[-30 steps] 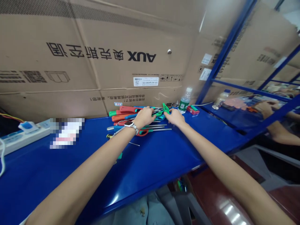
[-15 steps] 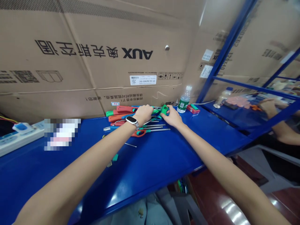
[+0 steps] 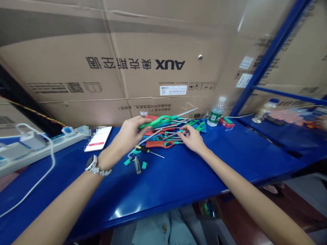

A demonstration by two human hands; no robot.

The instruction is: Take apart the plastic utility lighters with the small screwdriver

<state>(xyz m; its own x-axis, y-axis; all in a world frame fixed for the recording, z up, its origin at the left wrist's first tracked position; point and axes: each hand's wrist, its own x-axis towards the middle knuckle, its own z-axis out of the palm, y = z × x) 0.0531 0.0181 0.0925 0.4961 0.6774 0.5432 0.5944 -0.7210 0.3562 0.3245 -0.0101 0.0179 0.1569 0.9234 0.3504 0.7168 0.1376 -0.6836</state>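
Observation:
My left hand (image 3: 130,132) grips the handle end of a green long-nose lighter (image 3: 163,119), its metal tube pointing up and to the right. At the right side of the pile, my right hand (image 3: 192,139) is closed, its fingertips pinching a thin metal tube (image 3: 170,136) with a teal end. Under and between both hands lie several more long-nose lighters, among them an orange one (image 3: 159,144) in front and a green one (image 3: 201,127) behind. A yellow-and-black screwdriver (image 3: 144,149) lies in front of them. Fingers partly hide the pile.
A clear small part (image 3: 137,165) and teal caps (image 3: 144,165) lie near the screwdriver. A water bottle (image 3: 216,112) and red box (image 3: 227,123) stand at the right. On the left are a phone (image 3: 98,139) and power strip (image 3: 61,143). A cardboard box wall (image 3: 143,81) closes the back.
My left hand has drawn back left and now holds a green lighter above the pile. My right hand has left the green lighter and moved to a thin tube. The view has shifted left.

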